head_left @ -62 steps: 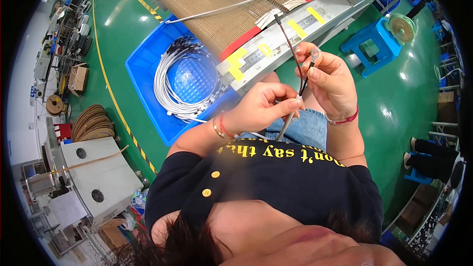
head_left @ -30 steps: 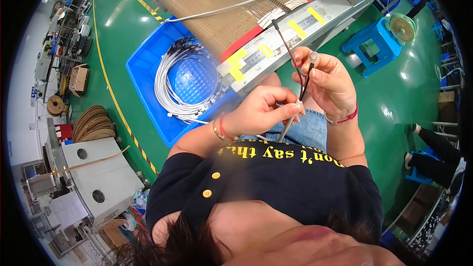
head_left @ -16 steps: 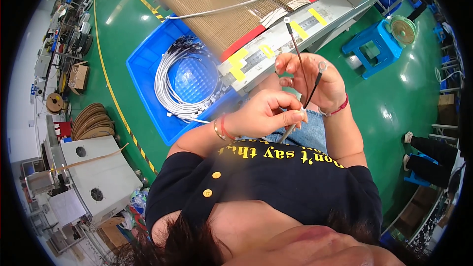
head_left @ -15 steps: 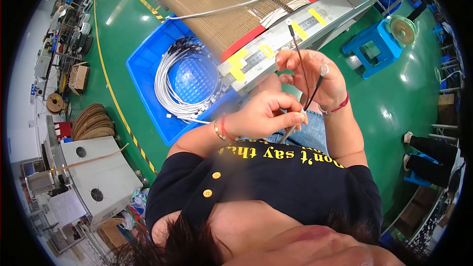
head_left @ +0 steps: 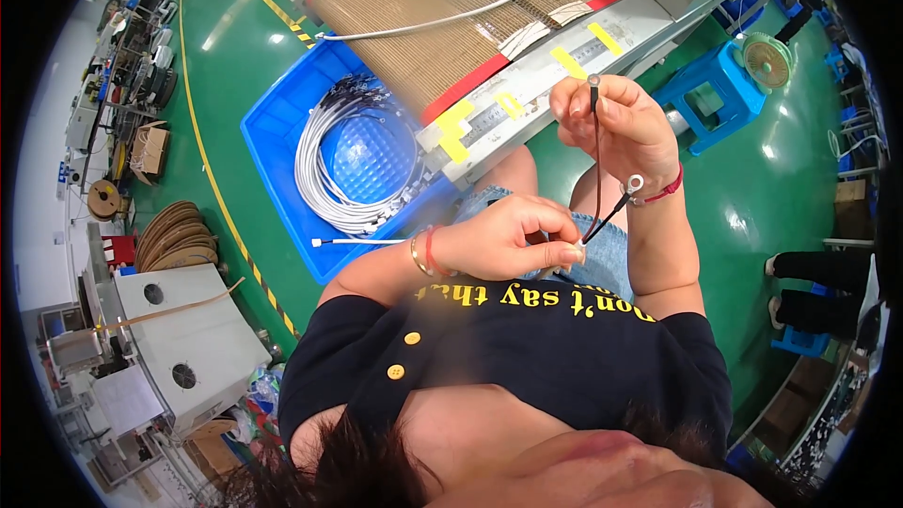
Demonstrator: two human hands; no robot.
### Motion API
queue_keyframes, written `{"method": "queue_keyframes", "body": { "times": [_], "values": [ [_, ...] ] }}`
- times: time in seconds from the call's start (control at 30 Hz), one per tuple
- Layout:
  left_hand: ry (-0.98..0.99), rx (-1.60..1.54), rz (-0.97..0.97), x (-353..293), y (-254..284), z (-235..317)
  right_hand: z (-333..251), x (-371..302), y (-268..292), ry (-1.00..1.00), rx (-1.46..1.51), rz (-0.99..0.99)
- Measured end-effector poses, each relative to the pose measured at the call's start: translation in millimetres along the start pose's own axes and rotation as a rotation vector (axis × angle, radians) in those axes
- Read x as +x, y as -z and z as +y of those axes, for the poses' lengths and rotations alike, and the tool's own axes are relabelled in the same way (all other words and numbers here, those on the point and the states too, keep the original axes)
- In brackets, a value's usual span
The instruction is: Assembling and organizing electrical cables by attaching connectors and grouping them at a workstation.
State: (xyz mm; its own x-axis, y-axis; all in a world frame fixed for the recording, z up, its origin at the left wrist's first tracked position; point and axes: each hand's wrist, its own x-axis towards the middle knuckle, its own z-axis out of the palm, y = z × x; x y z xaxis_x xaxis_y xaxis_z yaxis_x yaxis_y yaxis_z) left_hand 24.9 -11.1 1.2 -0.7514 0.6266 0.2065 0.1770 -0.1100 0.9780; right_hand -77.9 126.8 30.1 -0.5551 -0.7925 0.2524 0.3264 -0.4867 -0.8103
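Note:
Between the thumb and fingers of my left hand [head_left: 527, 237] is the end of a cable, where a brown lead [head_left: 597, 155] and a shorter black lead [head_left: 609, 216] come out. My right hand [head_left: 632, 132] is raised higher and closed on the brown lead just below its ring terminal [head_left: 594, 81]. The ring terminal [head_left: 634, 184] of the black lead hangs free below my right palm. Most of the cable's body is hidden by my left hand. Past my left forearm a white cable end [head_left: 353, 242] sticks out over the bin.
A blue bin [head_left: 282, 190] left of my hands holds coiled white cables [head_left: 315, 174]. Ahead stands a machine with a brown mesh conveyor [head_left: 423, 14], white cables lying on it. On the right are a blue stool [head_left: 715, 99] and a fan [head_left: 768, 60].
My right hand has moved forward and its fingers have closed on the brown lead, which now stands straighter. The black lead has swung lower. A white cable end has shifted left across the bin.

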Motion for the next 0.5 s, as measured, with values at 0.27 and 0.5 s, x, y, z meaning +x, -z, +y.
{"method": "queue_keyframes", "body": {
  "times": [0.27,0.5],
  "values": [
    [0.016,-0.003,0.012,0.0,-0.2,0.3,-8.7,-2.8,3.5,-0.09,0.029,0.008],
    [0.047,-0.046,0.016,0.5,-0.9,0.1,-13.2,-1.4,4.0,-0.098,0.071,-0.039]
  ]
}}
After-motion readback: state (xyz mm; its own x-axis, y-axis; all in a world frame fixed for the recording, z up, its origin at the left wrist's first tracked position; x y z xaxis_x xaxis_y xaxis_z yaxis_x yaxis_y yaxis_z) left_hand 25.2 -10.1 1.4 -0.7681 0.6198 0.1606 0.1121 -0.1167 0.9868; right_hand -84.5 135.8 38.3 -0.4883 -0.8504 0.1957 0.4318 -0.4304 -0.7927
